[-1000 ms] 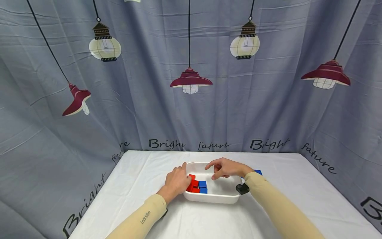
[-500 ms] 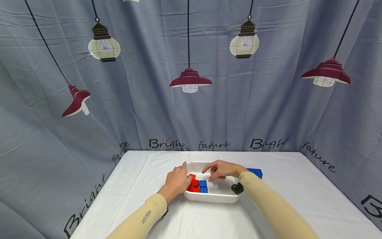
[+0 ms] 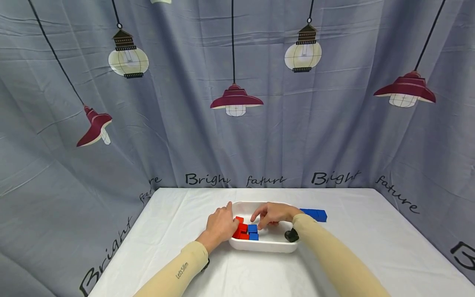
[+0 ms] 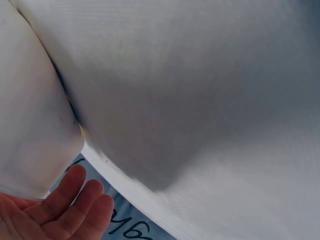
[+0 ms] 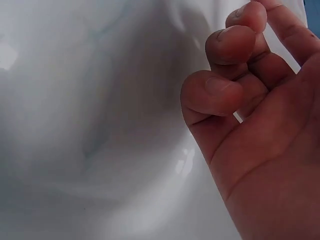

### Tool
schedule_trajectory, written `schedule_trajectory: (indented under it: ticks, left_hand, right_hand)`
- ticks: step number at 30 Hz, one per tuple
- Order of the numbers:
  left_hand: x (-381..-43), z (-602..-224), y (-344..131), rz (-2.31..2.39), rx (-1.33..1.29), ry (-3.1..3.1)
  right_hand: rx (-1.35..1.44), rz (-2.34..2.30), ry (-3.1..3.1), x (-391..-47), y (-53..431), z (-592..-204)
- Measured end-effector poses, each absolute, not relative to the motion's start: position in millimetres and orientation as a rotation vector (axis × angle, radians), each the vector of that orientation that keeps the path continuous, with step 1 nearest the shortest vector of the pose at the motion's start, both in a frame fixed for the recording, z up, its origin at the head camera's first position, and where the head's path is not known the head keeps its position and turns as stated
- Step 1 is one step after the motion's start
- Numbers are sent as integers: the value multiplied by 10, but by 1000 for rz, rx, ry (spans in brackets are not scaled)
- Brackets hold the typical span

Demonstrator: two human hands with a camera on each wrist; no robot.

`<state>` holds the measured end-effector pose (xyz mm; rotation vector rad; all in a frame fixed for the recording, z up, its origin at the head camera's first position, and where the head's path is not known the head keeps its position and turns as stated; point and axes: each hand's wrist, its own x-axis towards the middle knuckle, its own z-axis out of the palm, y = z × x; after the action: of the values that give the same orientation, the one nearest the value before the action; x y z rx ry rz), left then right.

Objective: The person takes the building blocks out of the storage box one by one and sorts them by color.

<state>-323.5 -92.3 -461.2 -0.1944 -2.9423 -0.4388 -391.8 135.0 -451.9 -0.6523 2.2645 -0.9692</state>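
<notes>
A white plastic bin point(image 3: 264, 246) stands on the table in the head view. My left hand point(image 3: 219, 225) holds its left end, thumb at the inner side and the other fingers outside; the left wrist view shows those fingers point(image 4: 92, 204) beside the outer wall. Several red blocks point(image 3: 243, 228) lie at the bin's left end, with two blue blocks point(image 3: 252, 228) beside them. Over the bin my right hand point(image 3: 276, 213) points left, holding nothing, its thumb near the blue blocks. In the right wrist view, some of its fingers point(image 5: 230, 45) are bent.
Outside the bin, a row of blue blocks point(image 3: 318, 215) lies at the right, partly behind the right wrist. A white cloth covers the table point(image 3: 356, 231). A grey-blue curtain point(image 3: 185, 136) with printed lamps hangs behind it.
My right hand has moved left and slightly down over the bin, toward the blue blocks in it. More of the blue row outside now shows. My left hand has stayed in place.
</notes>
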Motion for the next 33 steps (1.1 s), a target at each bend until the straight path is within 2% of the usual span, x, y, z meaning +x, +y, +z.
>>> schedule_trajectory:
  ticks: [33]
  left_hand:
    - [-3246,-4605,-907,-467,-178,-2962]
  right_hand:
    - [-653,-984,2313,-3894,1360,-4599]
